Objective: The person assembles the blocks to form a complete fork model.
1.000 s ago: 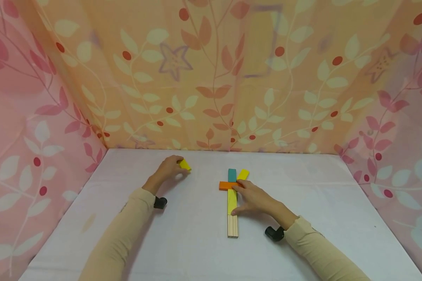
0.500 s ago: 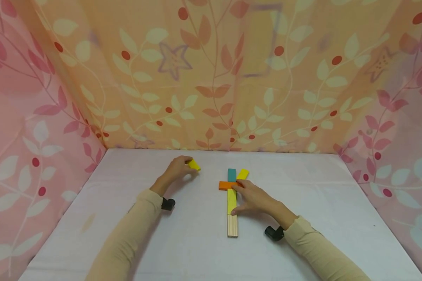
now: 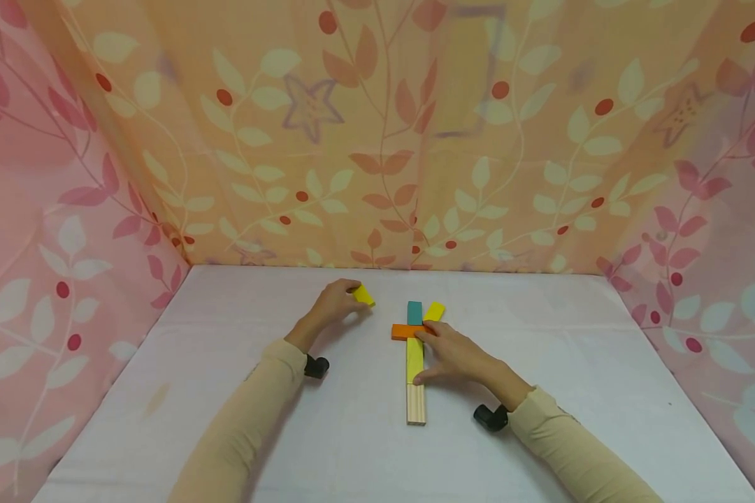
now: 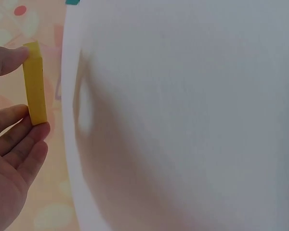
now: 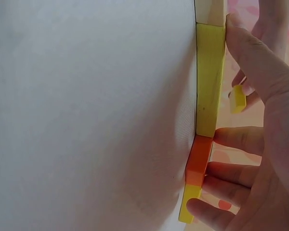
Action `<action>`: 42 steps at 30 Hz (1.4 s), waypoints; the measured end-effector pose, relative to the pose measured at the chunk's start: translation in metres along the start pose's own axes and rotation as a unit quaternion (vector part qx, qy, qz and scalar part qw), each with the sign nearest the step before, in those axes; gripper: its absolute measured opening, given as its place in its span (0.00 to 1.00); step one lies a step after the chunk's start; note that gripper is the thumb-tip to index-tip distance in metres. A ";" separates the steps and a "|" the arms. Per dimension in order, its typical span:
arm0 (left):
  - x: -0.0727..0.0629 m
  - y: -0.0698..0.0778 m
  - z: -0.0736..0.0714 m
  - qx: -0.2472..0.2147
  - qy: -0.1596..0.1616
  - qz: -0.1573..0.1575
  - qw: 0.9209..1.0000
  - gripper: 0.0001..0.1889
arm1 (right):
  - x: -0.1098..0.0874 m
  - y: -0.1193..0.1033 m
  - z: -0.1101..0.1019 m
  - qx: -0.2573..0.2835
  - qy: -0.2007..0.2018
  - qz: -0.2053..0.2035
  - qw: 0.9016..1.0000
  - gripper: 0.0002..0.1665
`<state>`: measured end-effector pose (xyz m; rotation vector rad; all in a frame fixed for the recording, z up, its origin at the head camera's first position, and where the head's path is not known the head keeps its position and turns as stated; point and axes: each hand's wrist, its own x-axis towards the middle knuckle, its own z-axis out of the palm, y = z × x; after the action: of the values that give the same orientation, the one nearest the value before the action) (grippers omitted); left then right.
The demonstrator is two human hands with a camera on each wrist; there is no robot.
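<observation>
Thumb and fingertips of my left hand (image 3: 333, 305) pinch a small yellow block (image 3: 364, 295) by its ends, raised over the table in the left wrist view (image 4: 35, 89). My right hand (image 3: 462, 355) rests on a flat layout of blocks, its fingers loosely extended. Its fingertips touch the orange crosswise block (image 3: 403, 332), while the thumb lies at the lower end of the yellow-green block (image 3: 415, 360). Below that one sits a plain ridged wooden block (image 3: 416, 404). Above the orange block are a teal block (image 3: 414, 313) and a slanted yellow block (image 3: 435, 311), partly covered by fingers in the right wrist view.
A white cloth covers the table (image 3: 258, 447). Flower-patterned curtains stand behind it (image 3: 384, 175) and along both sides. Black wrist cameras (image 3: 491, 418) stick out from the inner side of each wrist.
My left hand has moved steadily right with the yellow block, closer to the layout. The right hand and the laid blocks have stayed in place.
</observation>
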<state>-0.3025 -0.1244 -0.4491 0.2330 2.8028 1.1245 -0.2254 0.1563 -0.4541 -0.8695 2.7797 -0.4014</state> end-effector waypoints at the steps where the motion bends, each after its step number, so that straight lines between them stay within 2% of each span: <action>1: 0.000 0.002 0.002 0.000 -0.001 -0.001 1.000 0.34 | 0.000 0.000 0.000 0.000 0.000 0.001 1.000 0.59; 11: 0.006 0.013 0.015 -0.005 -0.007 -0.008 1.000 0.34 | 0.001 -0.001 0.000 0.001 -0.004 0.008 1.000 0.59; 25: 0.010 0.031 0.029 -0.005 -0.014 0.004 1.000 0.33 | 0.001 -0.003 -0.001 0.003 -0.005 0.018 1.000 0.59; 33: 0.014 0.036 0.036 -0.005 -0.026 0.002 1.000 0.33 | 0.000 -0.003 -0.001 0.005 -0.011 0.025 1.000 0.59; 42: 0.018 0.040 0.043 0.025 -0.047 -0.016 0.998 0.35 | 0.002 -0.002 -0.001 0.003 -0.008 0.023 1.000 0.60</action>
<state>-0.3088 -0.0636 -0.4534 0.2372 2.7440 1.0087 -0.2257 0.1537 -0.4529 -0.8009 2.7767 -0.3937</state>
